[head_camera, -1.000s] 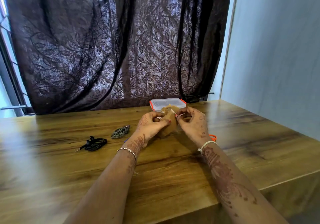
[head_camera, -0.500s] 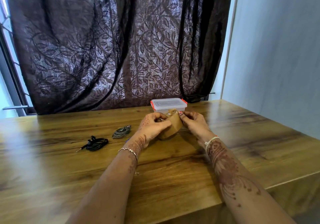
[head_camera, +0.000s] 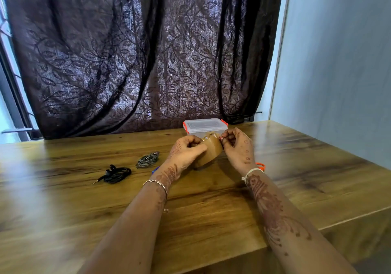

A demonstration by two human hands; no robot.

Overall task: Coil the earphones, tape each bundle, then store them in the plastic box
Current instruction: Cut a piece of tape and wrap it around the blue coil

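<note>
A roll of brown tape (head_camera: 209,152) is held above the table between both hands. My left hand (head_camera: 186,153) grips its left side with curled fingers. My right hand (head_camera: 238,148) pinches the tape's loose end at the roll's top right. A coiled black earphone (head_camera: 115,174) lies on the wooden table (head_camera: 63,210) to the left, its plug pointing left. A coiled grey earphone (head_camera: 147,159) lies just right of it. The clear plastic box (head_camera: 205,126) with orange clips and its lid on stands behind my hands.
An orange object (head_camera: 260,165) shows behind my right wrist and a small blue thing (head_camera: 155,169) beside my left wrist; neither can be identified. A dark patterned curtain (head_camera: 137,51) hangs behind the table, a pale wall (head_camera: 338,62) stands at right. The table's front edge steps near the lower right.
Both hands have kept working at the top of the tape roll; my right hand shifted slightly back toward the box. The earphones and box have not moved.
</note>
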